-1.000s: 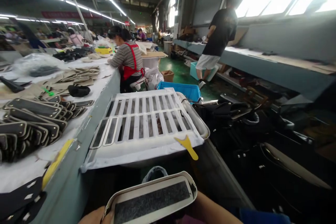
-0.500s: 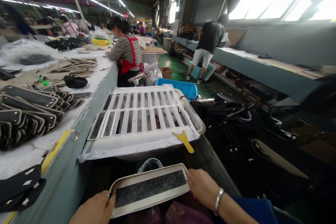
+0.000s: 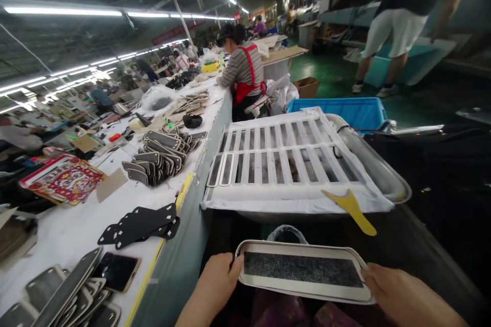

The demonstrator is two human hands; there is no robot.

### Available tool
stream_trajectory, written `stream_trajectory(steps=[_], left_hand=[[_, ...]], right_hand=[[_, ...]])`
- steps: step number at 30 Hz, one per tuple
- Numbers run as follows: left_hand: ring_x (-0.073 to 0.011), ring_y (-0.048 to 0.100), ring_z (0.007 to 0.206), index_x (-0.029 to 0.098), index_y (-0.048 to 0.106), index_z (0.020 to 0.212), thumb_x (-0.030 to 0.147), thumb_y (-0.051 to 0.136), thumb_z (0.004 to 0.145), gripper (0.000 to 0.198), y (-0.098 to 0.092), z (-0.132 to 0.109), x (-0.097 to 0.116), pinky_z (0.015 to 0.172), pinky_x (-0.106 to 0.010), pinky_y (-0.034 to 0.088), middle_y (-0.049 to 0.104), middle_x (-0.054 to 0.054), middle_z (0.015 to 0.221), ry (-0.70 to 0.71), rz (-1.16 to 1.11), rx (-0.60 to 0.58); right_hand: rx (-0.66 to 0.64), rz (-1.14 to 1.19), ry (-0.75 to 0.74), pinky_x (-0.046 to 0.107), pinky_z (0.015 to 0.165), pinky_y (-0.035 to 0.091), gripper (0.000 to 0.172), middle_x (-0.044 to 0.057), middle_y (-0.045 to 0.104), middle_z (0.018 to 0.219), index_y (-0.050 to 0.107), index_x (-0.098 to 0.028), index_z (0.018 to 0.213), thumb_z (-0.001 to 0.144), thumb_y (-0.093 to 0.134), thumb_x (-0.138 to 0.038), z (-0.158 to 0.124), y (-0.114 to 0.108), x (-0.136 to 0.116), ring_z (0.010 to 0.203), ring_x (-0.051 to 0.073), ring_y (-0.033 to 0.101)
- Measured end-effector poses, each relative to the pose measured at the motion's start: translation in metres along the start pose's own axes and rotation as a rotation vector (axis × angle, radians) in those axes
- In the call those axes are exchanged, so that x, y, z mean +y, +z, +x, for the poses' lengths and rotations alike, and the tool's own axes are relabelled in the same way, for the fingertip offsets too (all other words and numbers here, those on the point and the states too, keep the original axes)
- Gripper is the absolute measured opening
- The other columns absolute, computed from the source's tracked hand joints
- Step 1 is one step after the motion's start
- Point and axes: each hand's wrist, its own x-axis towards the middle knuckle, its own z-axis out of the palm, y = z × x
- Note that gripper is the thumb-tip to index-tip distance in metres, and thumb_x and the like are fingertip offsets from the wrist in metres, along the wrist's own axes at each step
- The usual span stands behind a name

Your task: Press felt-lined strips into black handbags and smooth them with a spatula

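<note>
A long panel (image 3: pixel 303 270) with rounded corners, a cream border and a dark grey speckled centre strip lies between my two hands. My left hand (image 3: pixel 219 278) grips its left end, thumb on the face. Its right end is pinched by my right hand (image 3: pixel 391 286). Just beyond stands a white slatted rack (image 3: pixel 276 191) with two similar narrow panels (image 3: pixel 220 169) at its left side. On the rack's front right edge lies a yellow forked tool (image 3: pixel 353 210). A clear plastic loop (image 3: pixel 287 234) shows behind the held panel.
Along my left runs a white-covered table (image 3: pixel 80 225) with stacked dark panels (image 3: pixel 161 156), black pieces (image 3: pixel 141 225) and a phone (image 3: pixel 117 271). Beyond the rack are a blue crate (image 3: pixel 341 112) and a seated person (image 3: pixel 245 71) in a red apron. Another person (image 3: pixel 399 25) stands at the far right.
My view has swung left, bringing more of the left table into sight. The panel, still held at both ends, has changed tilt, its right end now lower than its left.
</note>
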Motion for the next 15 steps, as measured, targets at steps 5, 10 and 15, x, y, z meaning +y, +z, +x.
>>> stream_trajectory(steps=[5,10,15], left_hand=[[-0.0217,0.06,0.073,0.013,0.064,0.073,0.028,0.026,0.09,0.044,0.004,0.003,0.005,0.065,-0.031,0.036,0.067,-0.014,0.077,-0.024,0.08,-0.044],[-0.0194,0.058,0.07,0.013,0.062,0.071,0.031,0.027,0.09,0.043,0.003,0.002,0.006,0.065,-0.029,0.037,0.065,-0.011,0.073,-0.024,0.033,-0.075],[-0.0165,0.055,0.063,0.015,0.055,0.065,0.035,0.027,0.09,0.042,0.003,-0.002,0.002,0.059,-0.026,0.038,0.059,-0.006,0.065,-0.002,-0.127,-0.128]], right_hand=[[-0.105,-0.086,-0.085,0.043,0.061,0.051,0.037,0.014,0.066,0.08,0.068,-0.017,0.08,0.078,0.033,-0.008,-0.002,0.001,0.0,0.065,0.027,0.063],[-0.163,-0.018,-0.05,0.043,0.064,0.052,0.038,0.014,0.066,0.083,0.069,-0.017,0.084,0.08,0.031,-0.009,0.0,-0.005,-0.003,0.068,0.027,0.064],[-0.162,0.043,-0.046,0.042,0.064,0.051,0.038,0.015,0.066,0.084,0.068,-0.017,0.083,0.081,0.031,-0.012,0.001,-0.007,-0.003,0.067,0.026,0.064]])
